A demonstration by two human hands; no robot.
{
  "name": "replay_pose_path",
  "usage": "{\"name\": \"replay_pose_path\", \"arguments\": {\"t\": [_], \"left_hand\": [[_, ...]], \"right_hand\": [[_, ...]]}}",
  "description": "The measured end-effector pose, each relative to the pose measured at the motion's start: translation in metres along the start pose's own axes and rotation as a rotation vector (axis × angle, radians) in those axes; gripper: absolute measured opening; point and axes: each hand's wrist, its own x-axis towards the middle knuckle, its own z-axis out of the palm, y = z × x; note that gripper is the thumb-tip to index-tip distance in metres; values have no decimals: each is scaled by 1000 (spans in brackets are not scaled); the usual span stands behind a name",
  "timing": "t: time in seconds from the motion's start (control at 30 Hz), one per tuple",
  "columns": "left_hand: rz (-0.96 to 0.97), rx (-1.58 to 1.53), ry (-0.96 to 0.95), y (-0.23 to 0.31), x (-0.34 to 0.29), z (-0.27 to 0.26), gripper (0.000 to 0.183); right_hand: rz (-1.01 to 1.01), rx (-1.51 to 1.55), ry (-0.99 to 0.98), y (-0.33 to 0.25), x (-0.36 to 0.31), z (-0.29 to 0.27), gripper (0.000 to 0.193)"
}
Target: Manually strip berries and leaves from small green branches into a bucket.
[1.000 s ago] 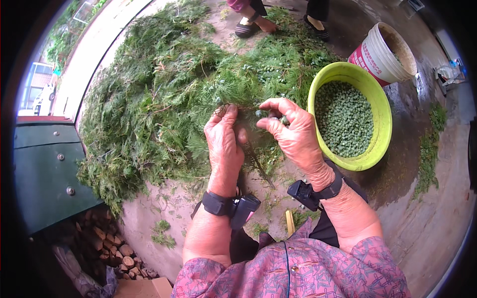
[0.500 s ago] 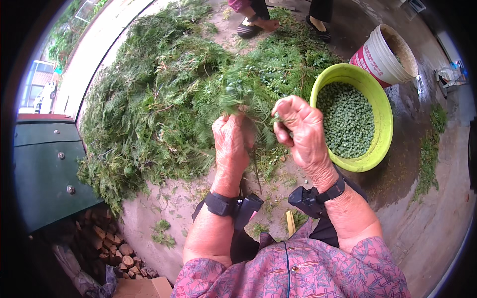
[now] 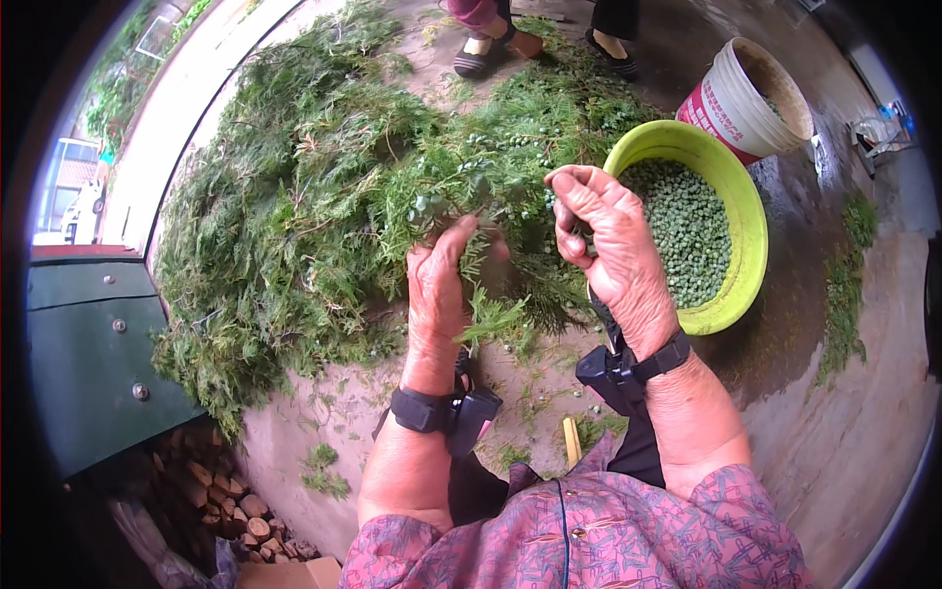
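My left hand [image 3: 437,280] pinches a leafy evergreen sprig [image 3: 429,208] bearing a few round green cones, held up above the heap of cut branches [image 3: 304,196]. To its right, my right hand [image 3: 616,240] is closed, thumb and forefinger together and the other fingers curled in. A bit of dark green shows inside the curl, too small to make out. Close beside that hand stands a lime-green tub [image 3: 751,236] containing many small green cones [image 3: 692,236], its left side partly covered by my hand.
Behind the tub is a white and red bucket [image 3: 726,103]. Another person's feet [image 3: 474,59] and hand [image 3: 527,44] are at the far edge of the heap. Firewood [image 3: 257,528] lies at the lower left under a green panel [image 3: 88,344]. Scattered sprigs [image 3: 324,469] dot the floor.
My left hand has lowered slightly, and its sprig now shows its cones clearly. My right hand has drawn a little farther from it, still closed. The view has shifted slightly.
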Motion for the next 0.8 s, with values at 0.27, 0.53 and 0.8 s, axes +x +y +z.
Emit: {"name": "replay_pose_path", "arguments": {"t": [0.27,0.53,0.8], "left_hand": [[-337,-246,-68,7,0,7,25],[-130,-332,-112,-12,-1,17,26],[-115,-299,-219,-8,-6,21,33]], "right_hand": [[144,62,-90,8,-7,9,14],[-314,-647,-29,17,-10,18,19],[-519,-929,30,28,0,11,21]]}}
